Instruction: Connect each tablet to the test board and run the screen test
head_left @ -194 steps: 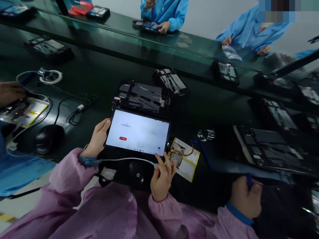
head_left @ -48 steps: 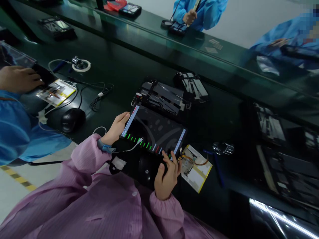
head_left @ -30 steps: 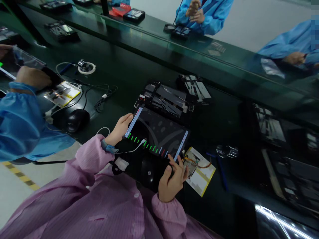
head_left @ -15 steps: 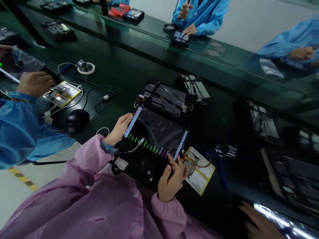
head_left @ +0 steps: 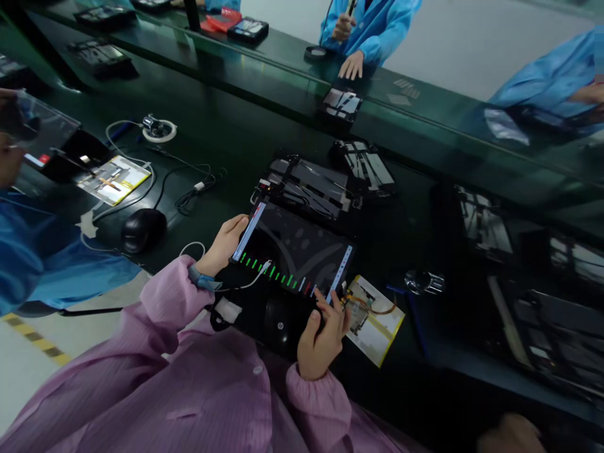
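Observation:
A tablet (head_left: 295, 248) with a dark screen and a row of green bars lies tilted in front of me. My left hand (head_left: 221, 244) grips its left edge, fingers curled round it. My right hand (head_left: 321, 333) is at the tablet's lower right corner, fingers bent, one fingertip touching the screen edge. A white cable (head_left: 245, 283) is plugged into the tablet's near edge. A black HP mouse (head_left: 278, 321) sits under the tablet, beside my right hand.
An open tablet chassis (head_left: 306, 185) lies behind the tablet. A yellow-edged battery board (head_left: 375, 314) lies to the right. A second mouse (head_left: 141, 228) and cables are at left. Co-workers in blue sit at left and across the conveyor (head_left: 283, 63).
The tablet screen turned from white to dark with green bars. My hands keep their hold. Across the belt a person set a tablet tray down on the conveyor.

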### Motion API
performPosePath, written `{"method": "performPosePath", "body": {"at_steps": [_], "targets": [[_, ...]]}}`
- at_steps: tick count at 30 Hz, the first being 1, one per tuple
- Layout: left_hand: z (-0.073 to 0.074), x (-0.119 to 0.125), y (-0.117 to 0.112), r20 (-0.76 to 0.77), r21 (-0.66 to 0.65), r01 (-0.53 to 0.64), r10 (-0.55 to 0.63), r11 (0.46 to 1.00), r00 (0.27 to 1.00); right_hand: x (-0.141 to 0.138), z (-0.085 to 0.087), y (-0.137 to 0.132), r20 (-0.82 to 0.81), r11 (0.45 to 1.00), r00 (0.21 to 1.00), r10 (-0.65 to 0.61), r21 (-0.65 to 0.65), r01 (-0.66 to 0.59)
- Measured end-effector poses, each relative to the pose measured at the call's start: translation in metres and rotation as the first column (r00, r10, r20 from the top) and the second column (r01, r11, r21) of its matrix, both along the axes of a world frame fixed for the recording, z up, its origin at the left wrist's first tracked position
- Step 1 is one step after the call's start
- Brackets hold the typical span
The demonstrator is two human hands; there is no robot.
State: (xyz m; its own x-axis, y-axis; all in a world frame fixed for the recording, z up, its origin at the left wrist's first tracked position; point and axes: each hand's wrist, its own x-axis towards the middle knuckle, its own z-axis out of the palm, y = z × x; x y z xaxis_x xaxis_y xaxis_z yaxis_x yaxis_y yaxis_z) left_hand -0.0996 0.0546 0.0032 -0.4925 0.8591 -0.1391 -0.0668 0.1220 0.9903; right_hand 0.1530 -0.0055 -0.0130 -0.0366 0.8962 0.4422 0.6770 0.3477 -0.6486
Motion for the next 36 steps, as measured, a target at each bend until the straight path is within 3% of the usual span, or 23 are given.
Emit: {"method": "performPosePath", "body": {"at_steps": [36], "targets": [[-0.0060, -0.0003, -0.0007, 0.000, -0.010, -0.032, 0.032, 0.999, 0.999, 0.0006, -0.0015, -0.0007, 0.029, 0.999, 0.998, 0.049, -0.004, -0.049]]}}
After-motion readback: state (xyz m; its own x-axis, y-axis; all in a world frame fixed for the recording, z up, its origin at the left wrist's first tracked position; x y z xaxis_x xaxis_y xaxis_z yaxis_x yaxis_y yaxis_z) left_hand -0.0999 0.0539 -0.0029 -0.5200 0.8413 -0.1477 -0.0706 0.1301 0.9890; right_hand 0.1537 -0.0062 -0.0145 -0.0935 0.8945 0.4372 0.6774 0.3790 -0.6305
